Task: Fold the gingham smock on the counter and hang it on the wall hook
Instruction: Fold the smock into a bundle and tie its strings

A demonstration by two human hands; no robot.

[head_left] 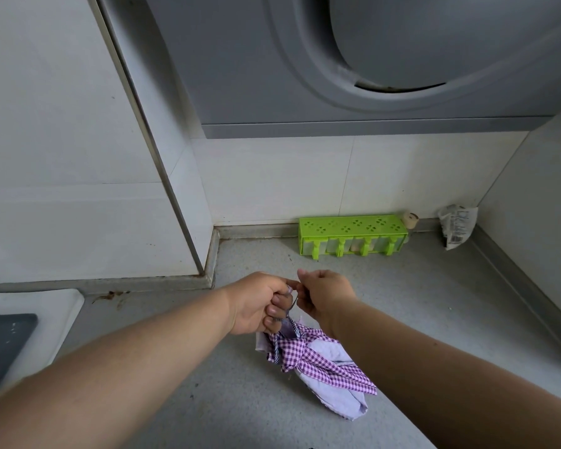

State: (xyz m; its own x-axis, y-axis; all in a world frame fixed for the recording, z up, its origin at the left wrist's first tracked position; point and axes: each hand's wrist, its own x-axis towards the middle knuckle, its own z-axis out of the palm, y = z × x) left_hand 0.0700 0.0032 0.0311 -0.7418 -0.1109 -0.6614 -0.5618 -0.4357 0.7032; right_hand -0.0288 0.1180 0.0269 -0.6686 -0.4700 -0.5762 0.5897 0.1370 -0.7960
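- Purple-and-white gingham cloth smock (318, 361) hung bunched over the speckled grey counter (402, 286), its low end touching.
- Left hand (259, 303) gripped its top.
- Right hand (324, 293) pinched its thin loop.

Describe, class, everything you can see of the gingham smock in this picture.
The gingham smock is a bunched bundle of soft cloth, purple-and-white check with plain pale lilac panels. Its upper end is gathered and lifted; the lower end trails toward the camera on the grey counter. The left hand grips the gathered top, and the right hand pinches a thin loop or strap there. No wall hook is in view.
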